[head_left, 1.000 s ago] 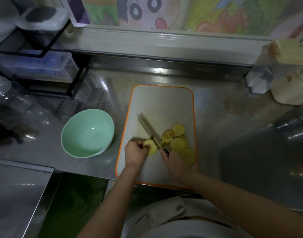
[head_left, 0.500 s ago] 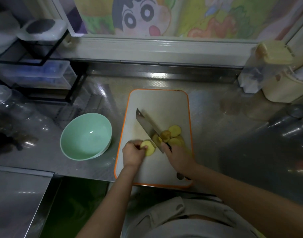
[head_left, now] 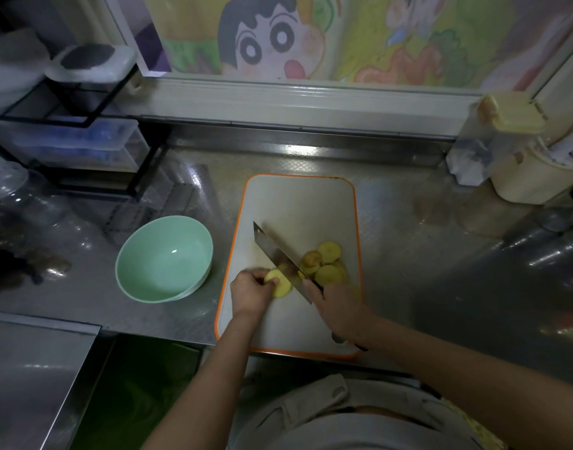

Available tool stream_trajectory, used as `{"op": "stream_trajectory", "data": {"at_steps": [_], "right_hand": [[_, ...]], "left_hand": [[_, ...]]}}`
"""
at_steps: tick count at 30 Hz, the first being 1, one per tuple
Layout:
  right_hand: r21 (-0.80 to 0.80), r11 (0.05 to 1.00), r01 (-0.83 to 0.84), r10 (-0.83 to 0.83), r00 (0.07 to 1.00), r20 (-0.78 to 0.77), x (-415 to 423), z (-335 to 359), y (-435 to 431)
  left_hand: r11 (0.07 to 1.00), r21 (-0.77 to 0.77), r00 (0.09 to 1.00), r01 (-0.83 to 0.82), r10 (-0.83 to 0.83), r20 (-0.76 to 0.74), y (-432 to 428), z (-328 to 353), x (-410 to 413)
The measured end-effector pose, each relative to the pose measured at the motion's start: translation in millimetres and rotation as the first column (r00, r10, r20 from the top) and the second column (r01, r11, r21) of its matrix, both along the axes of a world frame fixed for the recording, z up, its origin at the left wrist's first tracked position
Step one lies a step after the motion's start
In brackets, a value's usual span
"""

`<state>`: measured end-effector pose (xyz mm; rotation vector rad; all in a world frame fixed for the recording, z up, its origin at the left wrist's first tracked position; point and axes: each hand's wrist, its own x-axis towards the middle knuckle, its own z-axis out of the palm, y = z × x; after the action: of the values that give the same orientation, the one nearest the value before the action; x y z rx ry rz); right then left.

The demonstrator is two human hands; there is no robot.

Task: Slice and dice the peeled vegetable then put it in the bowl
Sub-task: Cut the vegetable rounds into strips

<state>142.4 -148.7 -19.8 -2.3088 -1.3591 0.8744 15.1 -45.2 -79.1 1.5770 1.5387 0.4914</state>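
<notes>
Pinches a pale yellow peeled vegetable stub point(head_left: 280, 284) in the left grip point(head_left: 251, 290), fingers curled round its left end, on the near-left part of a white plastic cutting board with an orange rim point(head_left: 298, 203). Wraps the right grip point(head_left: 337, 306) tight round the handle of a broad steel cleaver point(head_left: 278, 258), blade slanting from far left to near right, edge at the stub's right face; cannot tell contact through the blur. Shows a heap of round yellow slices point(head_left: 327, 264) just right of the blade, overlapping, near the board's right rim. Offers bare board beyond the blade up to the far edge, and more along the front edge between the wrists. Places a mint-green round bowl point(head_left: 168, 251) on the patterned steel desk point(head_left: 408, 254), just left of the board and apart from its rim. Gives open desk right of the board as far as cream plastic containers point(head_left: 522, 177); puts a black wire rack point(head_left: 83, 151) far left, well apart from the bowl.
</notes>
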Motion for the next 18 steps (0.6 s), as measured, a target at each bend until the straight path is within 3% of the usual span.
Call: {"op": "stream_trajectory", "data": {"at_steps": [6, 10, 18], "right_hand": [[-0.062, 0.997, -0.050, 0.043, 0.994, -0.105, 0, 17, -1], [-0.097, 0.992, -0.086, 0.081, 0.995, -0.058, -1, 20, -2], [-0.150, 0.985, -0.085, 0.060, 0.985, -0.162, -7, 15, 5]], "left_hand": [[1.000, -0.013, 1.000, -0.006, 0.006, 0.015, 2, -3, 0], [1.000, -0.019, 1.000, -0.002, 0.002, 0.024, 2, -3, 0], [1.000, -0.012, 0.999, 0.010, -0.010, 0.032, 3, -4, 0]]}}
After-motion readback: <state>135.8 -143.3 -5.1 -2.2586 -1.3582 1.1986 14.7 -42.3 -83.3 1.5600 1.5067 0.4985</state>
